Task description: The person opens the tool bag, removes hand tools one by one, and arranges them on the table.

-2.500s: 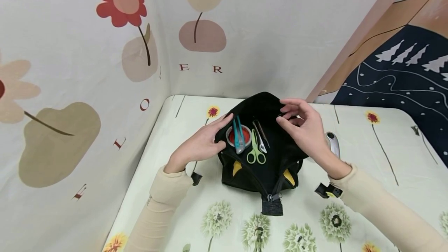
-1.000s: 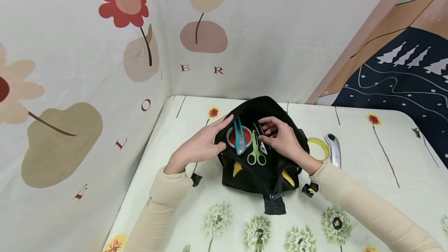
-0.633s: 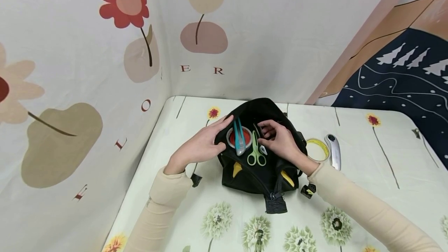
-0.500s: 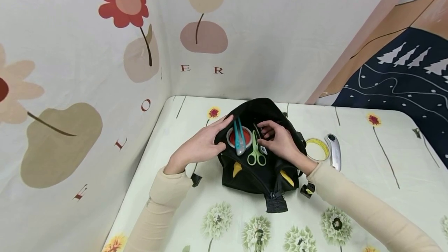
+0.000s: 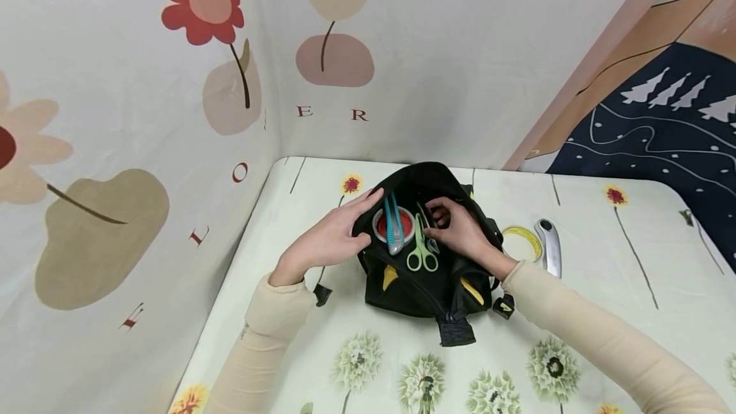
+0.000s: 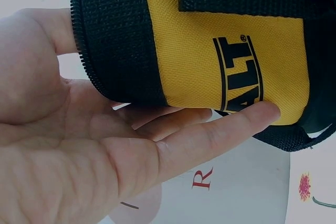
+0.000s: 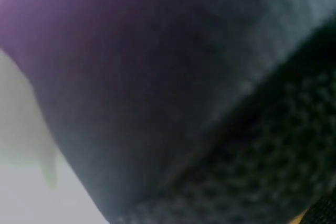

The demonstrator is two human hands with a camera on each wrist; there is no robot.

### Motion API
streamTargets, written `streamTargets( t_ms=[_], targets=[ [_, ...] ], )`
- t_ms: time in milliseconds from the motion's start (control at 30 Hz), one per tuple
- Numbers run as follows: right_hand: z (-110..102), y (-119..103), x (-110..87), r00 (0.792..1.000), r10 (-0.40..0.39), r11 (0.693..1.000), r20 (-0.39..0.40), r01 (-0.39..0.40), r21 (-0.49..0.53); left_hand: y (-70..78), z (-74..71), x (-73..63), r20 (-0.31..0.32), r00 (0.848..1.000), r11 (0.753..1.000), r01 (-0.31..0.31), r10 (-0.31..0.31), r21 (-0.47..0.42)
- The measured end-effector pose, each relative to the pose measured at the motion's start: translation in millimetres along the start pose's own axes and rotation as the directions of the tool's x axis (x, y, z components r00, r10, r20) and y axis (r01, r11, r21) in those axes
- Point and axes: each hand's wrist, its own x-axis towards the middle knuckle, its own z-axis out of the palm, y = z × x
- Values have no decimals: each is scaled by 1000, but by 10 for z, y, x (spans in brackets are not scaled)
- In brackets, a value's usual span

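Observation:
A black-and-yellow tool bag lies with its mouth spread wide. My left hand grips its left rim, thumb inside and fingers along the yellow outer side. Inside, a teal box cutter lies across a roll of red tape, and green-handled scissors lie beside them. My right hand reaches into the bag, fingers and thumb pinching a slim dark tool with a silver end, mostly hidden by the hand. Blurred dark fabric fills most of the right wrist view.
To the right of the bag, a roll of yellow tape lies on the flowered tablecloth, next to a silver tool with a curved body. A zipper tab sticks out at the bag's front. Printed cloth walls stand behind and to the left.
My right hand has moved from the bag's right rim inward onto the slim dark tool, whose silver end has shifted a little lately. The left hand keeps its hold. The yellow tape has come into view.

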Motion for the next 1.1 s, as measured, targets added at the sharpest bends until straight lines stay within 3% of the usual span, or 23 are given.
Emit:
streamTargets(
  t_ms=[1100],
  targets=[
    [82,113,88,995,90,996,40,-89,-30,13,2,-11,2,1000,1000,3,-3,0]
  ],
)
